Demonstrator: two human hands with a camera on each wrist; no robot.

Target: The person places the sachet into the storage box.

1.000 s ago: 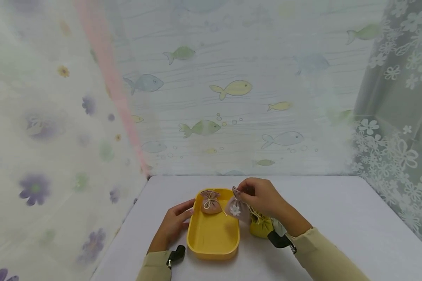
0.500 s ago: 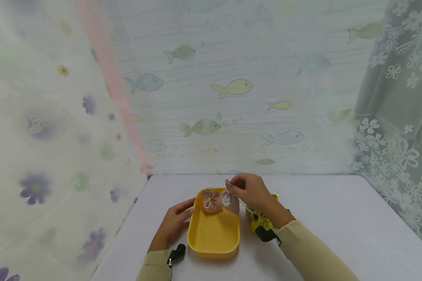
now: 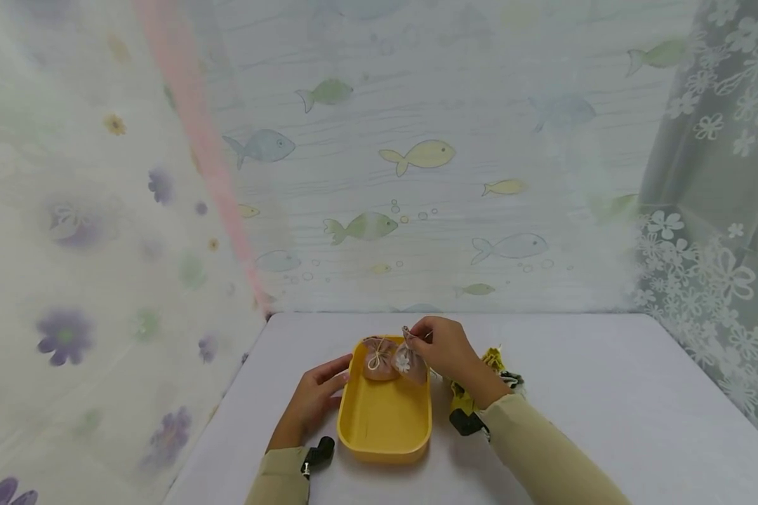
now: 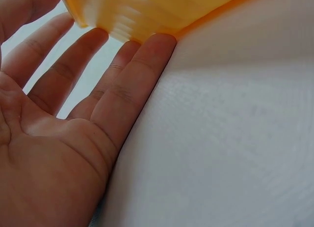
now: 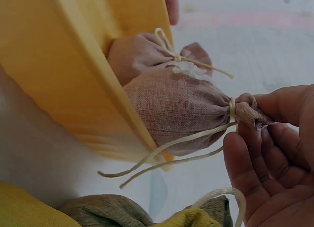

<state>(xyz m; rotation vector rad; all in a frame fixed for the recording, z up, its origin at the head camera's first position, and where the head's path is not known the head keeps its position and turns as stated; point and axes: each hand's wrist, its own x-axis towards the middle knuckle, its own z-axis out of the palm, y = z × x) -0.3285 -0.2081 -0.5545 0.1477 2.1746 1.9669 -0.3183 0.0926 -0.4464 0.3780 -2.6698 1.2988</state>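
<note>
My right hand (image 3: pixel 447 351) pinches the gathered neck of a mauve drawstring pouch (image 5: pixel 176 106) with a white flower on it. The pouch hangs at the far right corner of the yellow tray (image 3: pixel 385 428), its lower part inside the rim. Beside it in the tray lies another mauve pouch (image 3: pixel 379 361) tied with a cream bow. My left hand (image 3: pixel 316 396) touches the tray's left side with extended fingertips (image 4: pixel 159 40), as the left wrist view shows.
Right of the tray, partly behind my right forearm, lie a yellow pouch (image 3: pixel 461 401) and a dark green one (image 5: pixel 105 210) on the white table (image 3: pixel 581 407). A fish-print curtain (image 3: pixel 366 168) hangs behind the table.
My right hand has carried the flowered pouch leftward from beyond the tray's right edge to inside its far right corner, then slightly down. The left hand and the tray have stayed in place.
</note>
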